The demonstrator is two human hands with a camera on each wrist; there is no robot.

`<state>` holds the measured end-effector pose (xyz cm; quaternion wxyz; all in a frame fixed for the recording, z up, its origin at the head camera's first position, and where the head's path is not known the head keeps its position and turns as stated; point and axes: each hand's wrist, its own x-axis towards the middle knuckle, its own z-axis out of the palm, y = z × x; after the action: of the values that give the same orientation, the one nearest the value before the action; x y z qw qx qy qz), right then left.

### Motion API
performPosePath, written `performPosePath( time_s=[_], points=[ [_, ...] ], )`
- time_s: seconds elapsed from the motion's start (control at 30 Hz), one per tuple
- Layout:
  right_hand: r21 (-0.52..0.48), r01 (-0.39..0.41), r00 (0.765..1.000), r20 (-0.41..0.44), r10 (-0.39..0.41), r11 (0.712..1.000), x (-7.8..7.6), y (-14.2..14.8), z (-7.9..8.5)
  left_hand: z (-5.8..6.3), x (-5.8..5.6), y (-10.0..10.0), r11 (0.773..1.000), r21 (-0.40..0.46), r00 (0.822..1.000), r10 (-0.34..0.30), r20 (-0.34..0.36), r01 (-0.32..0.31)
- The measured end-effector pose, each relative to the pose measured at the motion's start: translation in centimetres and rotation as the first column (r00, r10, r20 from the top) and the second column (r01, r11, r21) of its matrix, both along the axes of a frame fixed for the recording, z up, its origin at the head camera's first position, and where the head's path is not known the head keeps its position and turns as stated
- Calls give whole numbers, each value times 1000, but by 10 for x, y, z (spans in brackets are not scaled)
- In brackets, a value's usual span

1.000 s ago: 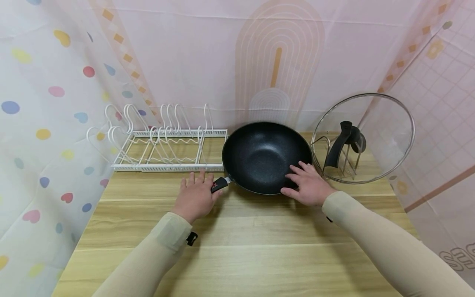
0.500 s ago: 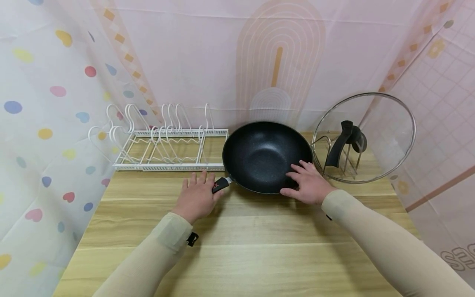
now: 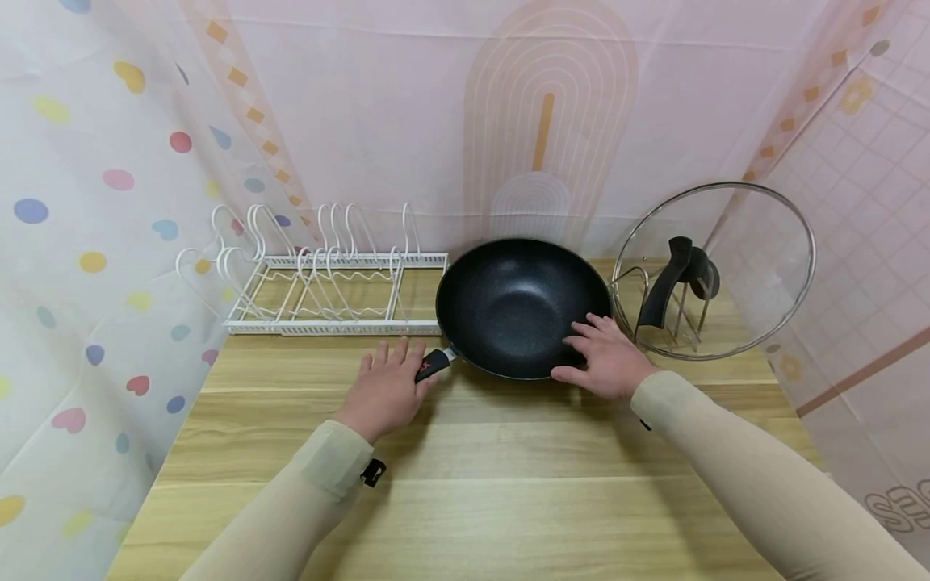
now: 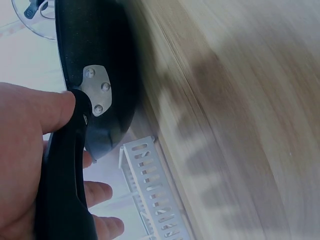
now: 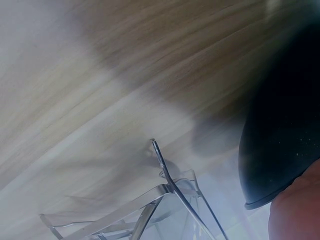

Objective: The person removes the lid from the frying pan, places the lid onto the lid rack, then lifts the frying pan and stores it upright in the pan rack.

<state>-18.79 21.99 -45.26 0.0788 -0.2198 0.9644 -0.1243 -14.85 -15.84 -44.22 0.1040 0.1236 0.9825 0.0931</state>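
1. Staged kitchen corner, not a real room: patterned plastic sheets (image 3: pixel 109 161) hang as walls on the left, back and right of the frame.
2. Wood-grain worktop (image 3: pixel 472 484) fills the lower half.
3. Cookware says kitchen: black non-stick wok (image 3: pixel 519 307) at centre, glass lid (image 3: pixel 756 242) upright in a wire stand at right.
4. White wire dish rack (image 3: pixel 327 282) at centre left, against the back sheet.

A light wooden counter (image 3: pixel 494 492) with pale grain stripes runs up to pink curtain walls, the back curtain (image 3: pixel 407 113) printed with a large arch motif, the left curtain (image 3: pixel 87 242) dotted with coloured hearts and spots, the right curtain (image 3: pixel 865 218) patterned in a tile grid, all evenly lit.
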Motion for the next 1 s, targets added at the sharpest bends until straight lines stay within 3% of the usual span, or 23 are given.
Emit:
performPosePath(
  time_s=[0.33,1.0],
  points=[
    [11,11,1000,-2,-11,1000,-7,4,-2,1,0,4,1000,26,1000,2,30,-3],
    [-2,13,1000,-20,-13,1000,-12,7,-5,0,-4,5,999,51,1000,-8,-9,9]
  ],
)
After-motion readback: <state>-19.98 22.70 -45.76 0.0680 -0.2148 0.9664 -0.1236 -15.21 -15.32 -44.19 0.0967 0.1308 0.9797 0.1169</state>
